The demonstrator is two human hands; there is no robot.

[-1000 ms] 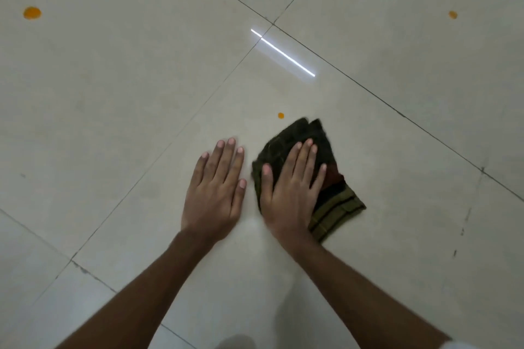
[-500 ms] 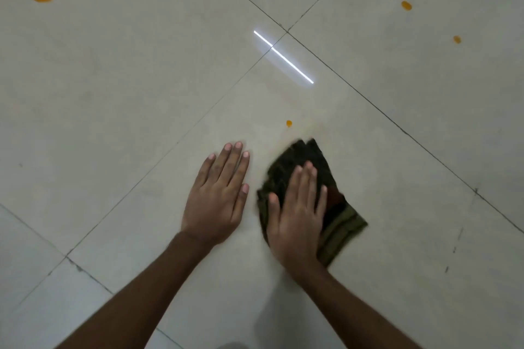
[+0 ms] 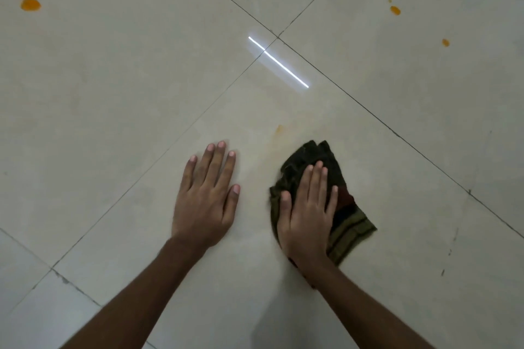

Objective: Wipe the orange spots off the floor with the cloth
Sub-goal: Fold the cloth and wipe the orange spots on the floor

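The cloth (image 3: 317, 195) lies bunched on the floor (image 3: 113, 93), just below a faint orange smear (image 3: 279, 129). We should push it up over that smear with even pressure. Our right hand (image 3: 307, 212) presses flat on it, fingers together, gripping nothing. Our left hand (image 3: 205, 195) rests beside it, open-palmed, bracing us. Further spots (image 3: 30, 4) sit well apart.

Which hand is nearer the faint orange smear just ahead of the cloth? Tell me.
Right. The right hand, flat on the cloth, sits just below and right of the orange smear; the left hand rests farther off, below and left.
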